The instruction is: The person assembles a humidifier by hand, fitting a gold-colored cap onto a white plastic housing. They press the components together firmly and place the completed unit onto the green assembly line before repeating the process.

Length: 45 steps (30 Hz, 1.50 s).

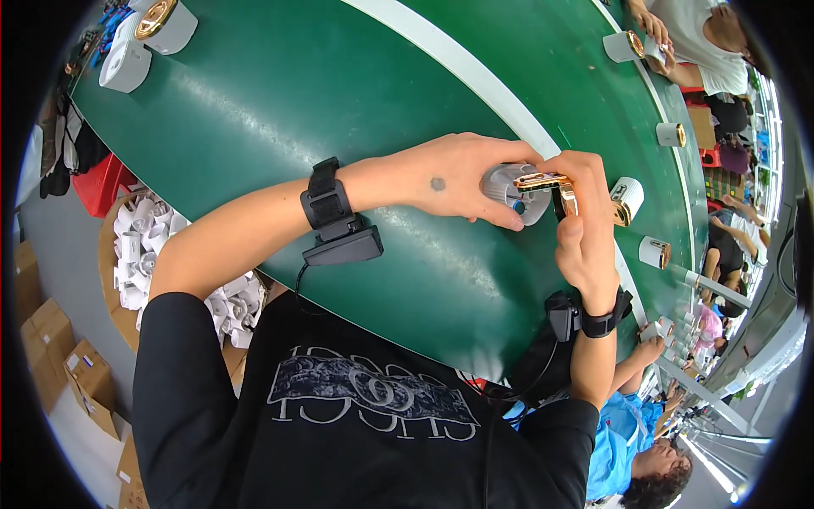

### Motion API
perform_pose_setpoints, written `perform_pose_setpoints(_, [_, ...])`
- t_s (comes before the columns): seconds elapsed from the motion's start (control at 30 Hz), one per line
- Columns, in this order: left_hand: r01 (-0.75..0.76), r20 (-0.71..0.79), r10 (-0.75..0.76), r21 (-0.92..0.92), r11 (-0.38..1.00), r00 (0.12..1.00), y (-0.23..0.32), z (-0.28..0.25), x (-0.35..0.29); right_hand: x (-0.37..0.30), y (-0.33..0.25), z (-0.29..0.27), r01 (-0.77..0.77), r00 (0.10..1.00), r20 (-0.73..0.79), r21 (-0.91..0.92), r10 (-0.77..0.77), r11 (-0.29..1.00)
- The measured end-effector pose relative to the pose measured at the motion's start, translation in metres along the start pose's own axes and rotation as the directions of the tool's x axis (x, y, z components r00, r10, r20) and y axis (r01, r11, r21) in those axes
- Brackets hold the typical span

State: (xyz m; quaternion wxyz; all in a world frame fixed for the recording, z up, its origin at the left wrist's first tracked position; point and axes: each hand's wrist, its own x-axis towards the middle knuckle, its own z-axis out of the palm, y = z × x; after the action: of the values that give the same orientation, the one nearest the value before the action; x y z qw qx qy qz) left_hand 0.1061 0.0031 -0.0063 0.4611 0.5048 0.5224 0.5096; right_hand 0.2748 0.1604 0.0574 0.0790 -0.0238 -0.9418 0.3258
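Near the middle of the green table, my left hand (466, 178) is curled round a translucent grey, cup-shaped housing (500, 183), thumb on one side and fingers on the other. A small blue spot shows inside it. My right hand (587, 216) grips a shiny gold-edged part (570, 202) with a dark inner side, held at the housing's mouth. Whether the two pieces touch is unclear. Just beyond my right hand, a white cylinder with a gold end (627, 197) lies on its side.
More white-and-gold cylinders (655, 252) lie along the white strip (483, 64) and at the far left. A carton of loose white parts (144, 246) stands left of the table, by a red stool (100, 183) and cardboard boxes (89, 373). Co-workers sit at the right.
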Motion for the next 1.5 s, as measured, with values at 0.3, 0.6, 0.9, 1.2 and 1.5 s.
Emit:
perform_pose_setpoints(0.3, [0.076,0.035,-0.078,0.058,0.995,0.996,-0.001,-0.003,-0.002,-0.001,-0.002,0.002,-0.01,0.998,0.053,-0.201,0.021,0.98])
perform_pose_setpoints(0.6, [0.105,0.056,-0.106,0.022,0.994,0.993,0.003,-0.003,-0.001,-0.006,-0.012,0.009,-0.007,0.998,-0.066,-0.277,-0.012,0.961])
perform_pose_setpoints(0.9, [0.091,0.043,-0.093,0.041,0.995,0.995,0.0,-0.004,0.001,0.003,-0.022,0.012,0.004,0.999,-0.04,-0.354,-0.019,0.935])
perform_pose_setpoints(1.2, [0.1,0.059,-0.098,-0.04,0.994,0.993,-0.002,-0.004,-0.001,0.001,-0.015,0.009,0.048,0.999,0.018,-0.276,-0.044,0.96])
perform_pose_setpoints(1.5, [0.081,0.068,-0.08,-0.025,0.996,0.995,-0.007,-0.006,0.001,0.005,-0.021,0.003,-0.034,0.999,0.023,-0.215,0.04,0.976])
